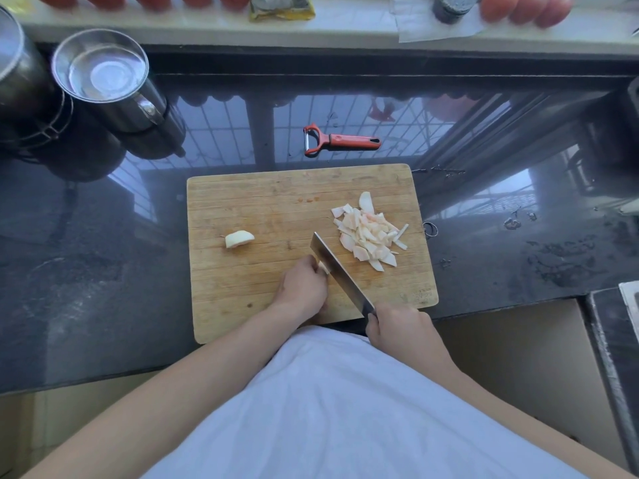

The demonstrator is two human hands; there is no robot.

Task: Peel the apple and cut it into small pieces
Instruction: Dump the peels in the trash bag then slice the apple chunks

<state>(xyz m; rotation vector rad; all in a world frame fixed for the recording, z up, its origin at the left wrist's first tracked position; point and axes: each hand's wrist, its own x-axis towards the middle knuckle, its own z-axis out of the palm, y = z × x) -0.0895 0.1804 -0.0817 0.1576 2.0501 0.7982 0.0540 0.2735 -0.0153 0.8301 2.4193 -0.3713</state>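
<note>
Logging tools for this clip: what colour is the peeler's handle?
Red with a black end, on the peeler lying beyond the cutting board; head view.

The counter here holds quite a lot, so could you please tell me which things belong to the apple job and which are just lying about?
In use: cutting board, knife, apple chunk, cut pieces, peeler.
Lying about: steel cups, jar, packet.

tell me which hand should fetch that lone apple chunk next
Left. The left hand is nearer the apple chunk on the board's left side, while the right hand holds the knife.
</note>
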